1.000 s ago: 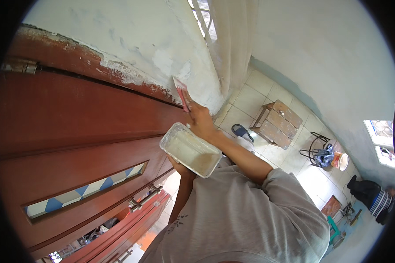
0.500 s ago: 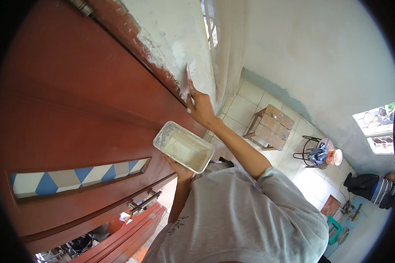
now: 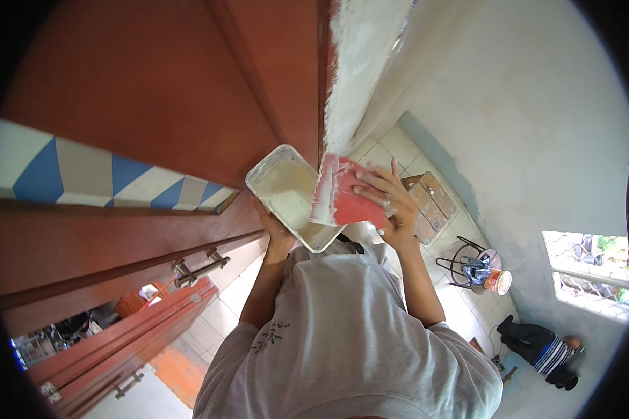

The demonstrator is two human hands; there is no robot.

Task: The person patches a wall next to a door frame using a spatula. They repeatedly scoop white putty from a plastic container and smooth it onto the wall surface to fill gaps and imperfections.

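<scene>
My left hand [image 3: 278, 227] holds a white rectangular tub [image 3: 264, 174] from its left side and below. Pale putty [image 3: 292, 192] coats the inside of the tub. In my right hand [image 3: 396, 202] is a red flat putty spreader [image 3: 353, 192], its broad face turned up and its fingers pressed on top. White putty streaks the spreader's left edge. That edge hangs over the tub's right side; whether it touches the rim, I cannot tell. Both hands are in front of my chest.
A red door [image 3: 154, 77] with a blue and white diamond panel stands left, with a metal handle [image 3: 201, 269]. Ahead is a patched white wall strip [image 3: 353, 70]. A wooden stool [image 3: 437, 206], a round stool [image 3: 493, 262] with a bucket [image 3: 497, 282] and a person [image 3: 541, 349] are right.
My right hand has come down from the wall strip beside the door frame to the tub, bringing the spreader, which now shows its broad red face. The view has turned.
</scene>
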